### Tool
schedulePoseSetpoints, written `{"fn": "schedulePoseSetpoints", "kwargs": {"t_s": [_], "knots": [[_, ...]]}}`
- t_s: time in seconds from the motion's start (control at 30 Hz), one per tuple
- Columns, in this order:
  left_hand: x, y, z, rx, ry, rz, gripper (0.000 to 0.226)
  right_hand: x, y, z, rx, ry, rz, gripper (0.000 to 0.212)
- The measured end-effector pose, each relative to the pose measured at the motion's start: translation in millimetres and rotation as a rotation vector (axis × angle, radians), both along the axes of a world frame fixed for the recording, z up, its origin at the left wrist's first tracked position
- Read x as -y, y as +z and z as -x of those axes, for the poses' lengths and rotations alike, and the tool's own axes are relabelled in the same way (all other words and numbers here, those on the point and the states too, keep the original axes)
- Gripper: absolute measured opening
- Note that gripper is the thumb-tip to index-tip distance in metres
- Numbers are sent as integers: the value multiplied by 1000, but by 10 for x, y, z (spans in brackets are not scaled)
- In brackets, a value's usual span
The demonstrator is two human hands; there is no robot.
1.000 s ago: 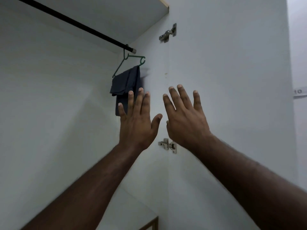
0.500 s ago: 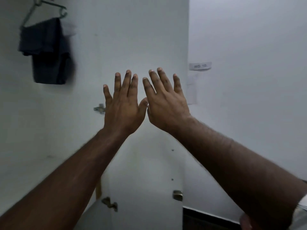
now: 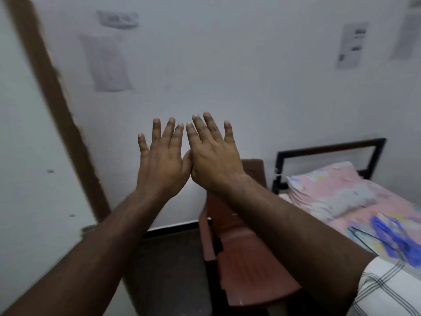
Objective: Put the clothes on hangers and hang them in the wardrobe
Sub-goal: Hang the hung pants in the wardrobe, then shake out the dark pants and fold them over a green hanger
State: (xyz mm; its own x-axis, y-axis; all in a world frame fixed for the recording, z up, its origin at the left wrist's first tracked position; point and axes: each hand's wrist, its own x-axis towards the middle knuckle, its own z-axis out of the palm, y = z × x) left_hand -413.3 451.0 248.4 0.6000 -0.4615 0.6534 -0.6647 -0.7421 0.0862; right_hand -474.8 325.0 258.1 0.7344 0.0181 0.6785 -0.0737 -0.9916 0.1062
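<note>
The printed papers (image 3: 350,45) taped to the wall (image 3: 250,65) are too blurred to read.

Pink patterned bed (image 3: 387,201), pillow (image 3: 328,188) at its head, blue hangers (image 3: 396,238) on the sheet

View: was swung away from the wardrobe interior — the rail, green hanger and dark folded garment were lost from sight.
Wardrobe door (image 3: 34,137): was brought to the left edge, its brown edge shown blurred.
Newly shown: a red-brown plastic chair (image 3: 239,258), a bed with pink bedding (image 3: 341,192) and blue hangers (image 3: 391,238) — plus papers on the wall (image 3: 350,45).
Left hand (image 3: 163,165) and right hand (image 3: 214,160): were drawn closer, thumbs now touching.
</note>
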Motion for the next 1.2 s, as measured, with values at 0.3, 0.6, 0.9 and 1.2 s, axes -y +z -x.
{"fn": "schedulePoseSetpoints", "kwargs": {"t_s": [0.3, 0.6, 0.9, 1.2], "knots": [[1961, -1244, 500, -211, -214, -173, 81, 1737, -1219, 756, -223, -264, -142, 76], [3393, -1653, 795, -281, -494, -254, 65, 2940, -1679, 1216, -323, -547, -266, 86], [4728, -2025, 952, -215, -801, -348, 74, 3797, -1946, 1592, -329, -865, -353, 76], [5811, -2508, 2020, -232, -1133, -487, 71, 4531, -2467, 2689, -361, -1207, -473, 72]]}}
